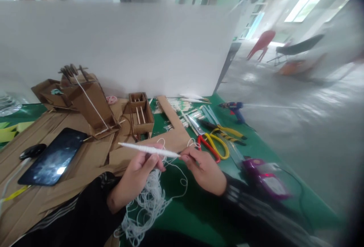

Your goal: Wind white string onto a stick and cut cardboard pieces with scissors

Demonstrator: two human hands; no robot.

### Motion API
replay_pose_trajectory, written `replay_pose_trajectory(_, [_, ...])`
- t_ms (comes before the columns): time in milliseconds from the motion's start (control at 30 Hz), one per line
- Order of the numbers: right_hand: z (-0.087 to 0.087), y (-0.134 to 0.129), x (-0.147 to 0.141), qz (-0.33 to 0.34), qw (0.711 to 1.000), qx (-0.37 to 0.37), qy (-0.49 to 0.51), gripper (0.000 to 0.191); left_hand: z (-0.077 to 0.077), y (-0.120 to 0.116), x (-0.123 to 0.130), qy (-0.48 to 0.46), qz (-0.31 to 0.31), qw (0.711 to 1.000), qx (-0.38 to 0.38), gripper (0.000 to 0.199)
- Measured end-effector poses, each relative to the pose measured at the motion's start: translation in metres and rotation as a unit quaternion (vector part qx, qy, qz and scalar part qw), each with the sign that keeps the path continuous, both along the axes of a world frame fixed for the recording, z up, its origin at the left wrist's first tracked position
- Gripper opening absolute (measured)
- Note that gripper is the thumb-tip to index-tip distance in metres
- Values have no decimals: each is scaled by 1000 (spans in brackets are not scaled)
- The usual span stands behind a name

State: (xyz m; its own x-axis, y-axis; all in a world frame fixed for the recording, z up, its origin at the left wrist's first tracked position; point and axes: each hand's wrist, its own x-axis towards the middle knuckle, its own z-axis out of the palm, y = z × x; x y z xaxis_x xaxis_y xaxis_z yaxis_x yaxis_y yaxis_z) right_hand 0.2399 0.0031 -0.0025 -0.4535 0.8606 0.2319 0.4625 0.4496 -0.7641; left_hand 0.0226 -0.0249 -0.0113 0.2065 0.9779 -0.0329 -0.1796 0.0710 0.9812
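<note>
A slim stick wound with white string [150, 149] lies almost level in front of me, its bare tip to the left. My left hand [138, 173] is closed around its middle from below. At its right end, the fingers of my right hand [203, 167] are pinched together; a small loop of string rises beside them. I cannot tell whether they grip string as well as the stick's end. Below my hands, a loose tangle of white string [149, 201] spreads over the green tabletop, and a strand curves up from it towards the stick.
Scissors [214, 144] and pliers [227, 131] lie to the right, near a glue gun [234, 108] and a purple device [265, 178]. Cardboard models [88, 99] and a small cardboard box [140, 116] stand behind. A dark tablet [54, 156] and mouse [32, 151] lie left.
</note>
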Motion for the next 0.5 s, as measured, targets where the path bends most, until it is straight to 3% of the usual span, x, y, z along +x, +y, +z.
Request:
replay_pose_trajectory(233, [-2, -4, -4, -32, 999, -33, -12, 16, -6, -1, -2, 35, 14, 999, -5, 31])
replay_pose_trajectory(400, [-5, -3, -1, -28, 999, -5, -45, 29, -6, -1, -1, 50, 9, 999, -9, 28])
replay_pose_trajectory(500, [-5, -2, 0, -41, 998, -18, -41, 20, -7, -1, 0, 50, 20, 999, -9, 29])
